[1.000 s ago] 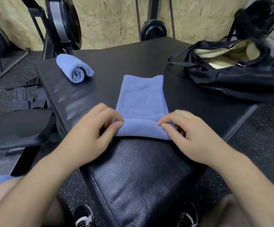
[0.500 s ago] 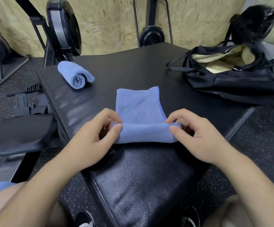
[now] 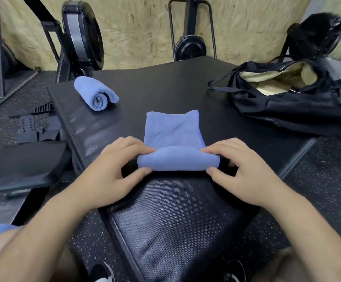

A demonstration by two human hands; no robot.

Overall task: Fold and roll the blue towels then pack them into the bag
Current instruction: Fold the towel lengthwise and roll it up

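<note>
A person sits at the near corner of a black padded surface (image 3: 165, 84), seen from a camera on their head. A folded blue towel (image 3: 172, 133) lies flat on the surface just beyond that corner, with its short far edge pointing away from the person. Its near end is turned up into a thick roll that runs from side to side.

The left hand (image 3: 112, 171) grips the left end of the roll, fingers curled over the top and thumb pressed against the near side. The right hand (image 3: 245, 171) grips the right end in the same way. Both forearms reach in from the bottom of the view.

A second rolled blue towel (image 3: 96, 94) lies by the left edge of the surface, well apart from the hands, its spiral end facing the person. A black bag (image 3: 291, 106) slumps along the right edge, its mouth open and showing a pale yellow lining, with its straps trailing toward the middle of the surface.

Behind the surface, a rowing machine flywheel (image 3: 82, 35) stands on the left in front of a chipboard wall (image 3: 145, 27). The floor (image 3: 328, 176) is dark speckled rubber.
</note>
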